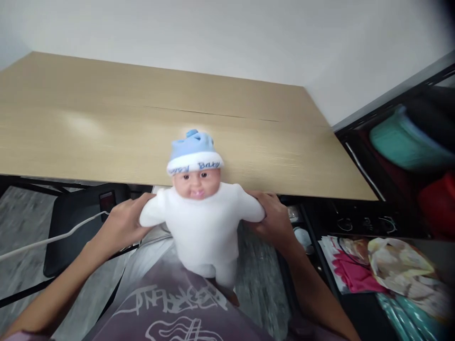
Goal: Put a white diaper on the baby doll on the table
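A baby doll (203,222) with a soft white body faces up at me, close to my shirt and in front of the table edge. On its head sits a light blue knit-like hat (194,149) with a white band that has lettering on it. My left hand (126,218) grips the doll's arm on the left side of the view. The other arm is held in my right hand (272,215), with the fingers behind it. The doll is upright, its short legs hanging down near my lap.
A light wooden table (106,128) spans the view against a pale wall. To the left stands a black chair (76,227), with a white cable (67,234) crossing it. On the right are a dark shelf with a teal container (408,142), a red item (439,206), and cloths and plastic bags (401,265).
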`<action>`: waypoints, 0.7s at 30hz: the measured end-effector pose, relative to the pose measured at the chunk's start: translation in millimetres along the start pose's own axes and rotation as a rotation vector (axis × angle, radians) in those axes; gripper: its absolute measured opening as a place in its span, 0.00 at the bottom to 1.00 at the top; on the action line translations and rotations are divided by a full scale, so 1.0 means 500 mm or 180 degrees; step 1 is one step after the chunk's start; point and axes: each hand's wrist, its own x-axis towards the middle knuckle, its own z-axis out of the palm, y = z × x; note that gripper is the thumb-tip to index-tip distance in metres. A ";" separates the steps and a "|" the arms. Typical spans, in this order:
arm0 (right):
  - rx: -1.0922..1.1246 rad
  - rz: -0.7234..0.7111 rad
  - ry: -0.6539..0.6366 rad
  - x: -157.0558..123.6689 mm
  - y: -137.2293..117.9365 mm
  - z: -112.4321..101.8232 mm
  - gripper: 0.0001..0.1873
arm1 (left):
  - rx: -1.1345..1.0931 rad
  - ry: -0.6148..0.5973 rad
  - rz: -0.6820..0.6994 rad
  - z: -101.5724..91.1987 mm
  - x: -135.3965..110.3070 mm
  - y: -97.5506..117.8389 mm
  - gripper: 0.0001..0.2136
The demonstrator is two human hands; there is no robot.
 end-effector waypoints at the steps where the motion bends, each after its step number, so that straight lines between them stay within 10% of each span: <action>1: 0.0040 0.0227 -0.0006 0.006 0.013 0.011 0.18 | 0.0089 -0.0039 -0.0049 -0.001 0.030 -0.004 0.21; 9: 0.0047 0.0973 0.0129 0.113 0.115 0.131 0.29 | 0.0259 0.0295 0.0061 -0.001 0.240 -0.076 0.18; 21: 0.0045 0.0799 0.0339 0.201 0.181 0.219 0.30 | 0.0569 0.0721 -0.0062 0.017 0.345 -0.173 0.19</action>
